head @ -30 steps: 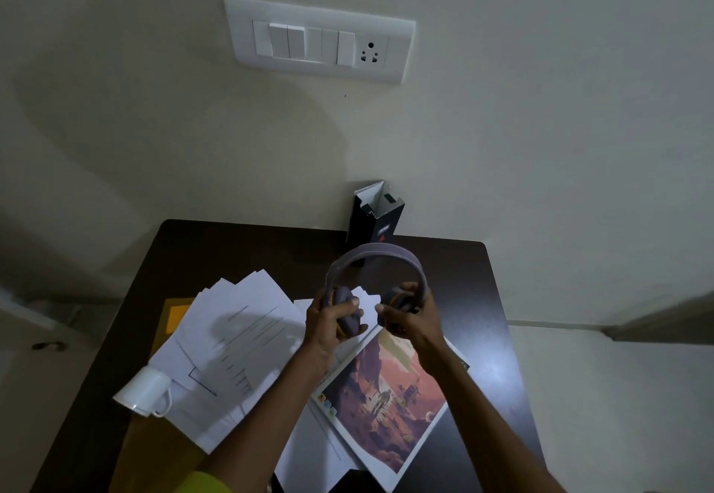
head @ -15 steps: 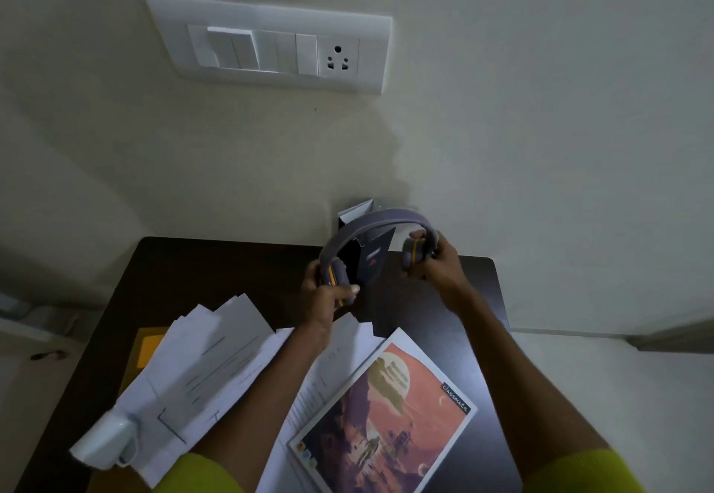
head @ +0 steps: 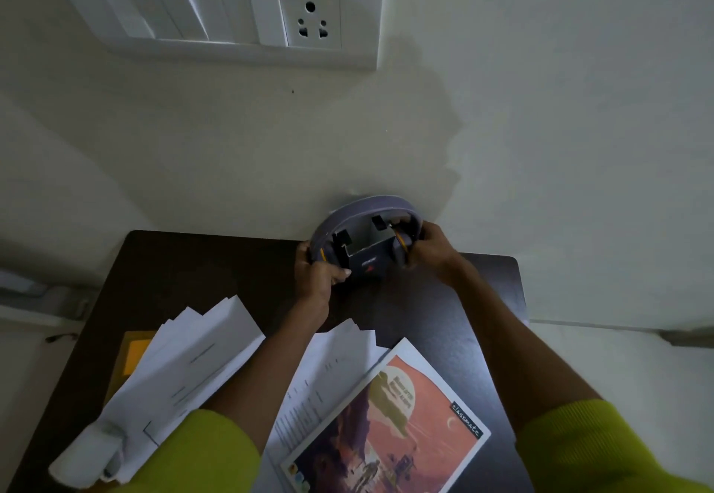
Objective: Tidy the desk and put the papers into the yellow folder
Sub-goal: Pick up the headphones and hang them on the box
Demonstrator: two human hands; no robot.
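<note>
Grey headphones (head: 367,206) with orange trim straddle an open black box (head: 365,257) at the back edge of the dark desk (head: 193,260). My left hand (head: 318,276) grips the left ear cup, my right hand (head: 429,251) the right one. White papers (head: 193,361) lie fanned on the left of the desk over the yellow folder (head: 133,353), of which only a corner shows. More papers (head: 332,353) lie between my arms, partly under a notebook (head: 390,419) with an orange picture cover.
A white mug (head: 90,454) lies on its side on the papers at the front left. The wall with a switch panel (head: 232,13) stands right behind the desk. Floor lies beyond the desk's right edge.
Both hands carried the headphones from above the notebook back to the wall and lowered them over the black box. The camera moved in closer.
</note>
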